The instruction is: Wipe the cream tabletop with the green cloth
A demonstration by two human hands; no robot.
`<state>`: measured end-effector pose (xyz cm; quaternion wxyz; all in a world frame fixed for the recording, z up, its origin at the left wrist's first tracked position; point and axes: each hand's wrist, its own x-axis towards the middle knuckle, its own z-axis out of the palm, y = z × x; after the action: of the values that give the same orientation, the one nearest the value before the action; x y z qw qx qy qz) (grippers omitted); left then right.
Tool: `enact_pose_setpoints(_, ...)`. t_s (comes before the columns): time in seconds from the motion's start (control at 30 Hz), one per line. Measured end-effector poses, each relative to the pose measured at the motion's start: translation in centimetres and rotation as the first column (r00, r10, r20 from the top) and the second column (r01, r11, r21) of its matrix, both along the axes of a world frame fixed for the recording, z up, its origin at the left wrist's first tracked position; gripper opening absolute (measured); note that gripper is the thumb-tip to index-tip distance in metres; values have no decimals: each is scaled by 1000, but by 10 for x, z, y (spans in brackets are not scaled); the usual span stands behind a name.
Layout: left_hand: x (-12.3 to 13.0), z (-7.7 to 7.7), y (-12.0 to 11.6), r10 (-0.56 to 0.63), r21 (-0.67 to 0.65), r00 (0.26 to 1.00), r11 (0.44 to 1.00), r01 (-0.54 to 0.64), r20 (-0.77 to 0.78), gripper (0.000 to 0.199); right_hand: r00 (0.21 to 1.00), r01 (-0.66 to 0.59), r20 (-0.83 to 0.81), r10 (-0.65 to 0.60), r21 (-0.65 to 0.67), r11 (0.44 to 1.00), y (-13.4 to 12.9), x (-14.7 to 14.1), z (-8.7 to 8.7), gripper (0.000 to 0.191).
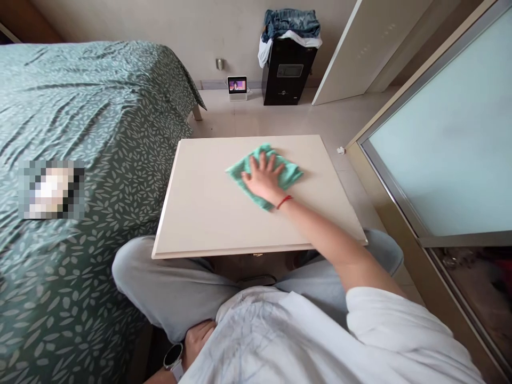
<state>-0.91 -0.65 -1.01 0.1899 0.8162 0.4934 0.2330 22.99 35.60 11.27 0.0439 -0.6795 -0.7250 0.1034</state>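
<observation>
Pressing flat: 1 green cloth under the right hand

Cloth (237,172), green, 1 piece: spread on the middle of the pale tabletop (200,213), slightly toward its far edge. Right hand (264,178): palm down on the cloth, fingers spread wide; 1 red string (285,201) at the wrist. Left hand (198,340): near side, by the lap, partly hidden by the white shirt (256,336); whether wide or narrow, cannot tell. Watch (173,356), 1: left wrist. Bed (100,106), leaf-patterned cover: left. Small screen (237,87), lit, and black cabinet (288,77) with clothes on top: far side, on the floor. Frosted panel (448,128): right.
</observation>
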Motion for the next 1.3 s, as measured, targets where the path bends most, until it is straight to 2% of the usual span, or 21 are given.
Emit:
enact_pose_setpoints(0.07, -1, 0, 0, -55, -39, 998, 998, 55, 2, 28, 975, -222, -36, 221, -23, 975, -11, -65, 8, 84)
enact_pose_setpoints(0.1, -2, 0, 1, -73, -54, 997, 996, 73, 8, 27, 943, -331, -50, 329, -33, 943, -19, -95, 11, 84)
enact_pose_setpoints(0.13, -2, 1, 1, -62, -55, 998, 997, 63, 15, 27, 905, -423, -59, 421, -17, 906, -27, -123, 13, 85)
enact_pose_setpoints(0.2, -2, 1, 2, -38, -38, 999, 998, 39, 32, 26, 794, -607, -42, 607, -3, 795, -44, -166, 16, 85)
enact_pose_setpoints(0.3, -2, 2, 2, 2, -13, 999, 1000, -1, 39, 27, 628, -778, 7, 778, 0, 628, -62, -200, 15, 75)
enact_pose_setpoints(0.37, -1, 2, 2, -5, -28, 999, 1000, 6, 41, 29, 590, -807, -2, 807, 5, 590, -63, -200, 14, 69)
enact_pose_setpoints(0.43, -2, 3, 2, -24, -53, 999, 998, 26, 42, 31, 608, -794, -43, 793, 10, 608, -57, -181, 12, 71)
enact_pose_setpoints(0.53, -2, 4, 3, -34, -47, 999, 998, 35, 26, 33, 709, -702, -95, 698, 1, 713, -40, -124, 9, 75)
enact_pose_setpoints(0.67, 0, 8, 4, -38, -6, 999, 999, 38, 12, 31, 900, -435, -43, 433, -56, 899, -26, -6, 5, 77)
enact_pose_setpoints(0.77, 3, 11, 4, -32, 3, 999, 999, 32, 8, 33, 989, -129, 65, 134, -75, 989, -38, 88, 1, 76)
enact_pose_setpoints(0.83, 4, 12, 5, -38, 0, 999, 999, 38, 5, 33, 990, 89, 112, -84, -42, 995, -55, 140, -5, 77)
enact_pose_setpoints(0.93, 3, 11, 5, -57, -3, 998, 998, 57, 2, 32, 922, 373, 90, -376, 44, 927, -85, 184, -20, 80)
enact_pose_setpoints(1.03, 2, 8, 5, -64, -1, 998, 998, 64, 8, 28, 868, 490, 18, -496, 134, 862, -104, 182, -30, 83)
enact_pose_setpoints(1.13, 0, 6, 4, -60, -3, 998, 998, 60, 16, 26, 895, 435, 35, -444, 150, 888, -105, 135, -26, 82)
enact_pose_setpoints(1.2, 0, 5, 3, -60, -5, 998, 998, 60, 20, 27, 946, 308, 76, -315, 94, 947, -101, 83, -16, 82)
enact_pose_setpoints(1.27, 0, 3, 3, -63, -15, 998, 998, 63, 23, 28, 993, 98, 68, -100, 31, 995, -96, 21, -5, 82)
enact_pose_setpoints(1.3, 0, 3, 3, -54, -20, 998, 998, 55, 29, 30, 999, -20, 27, 20, 14, 1000, -95, -12, 0, 83)
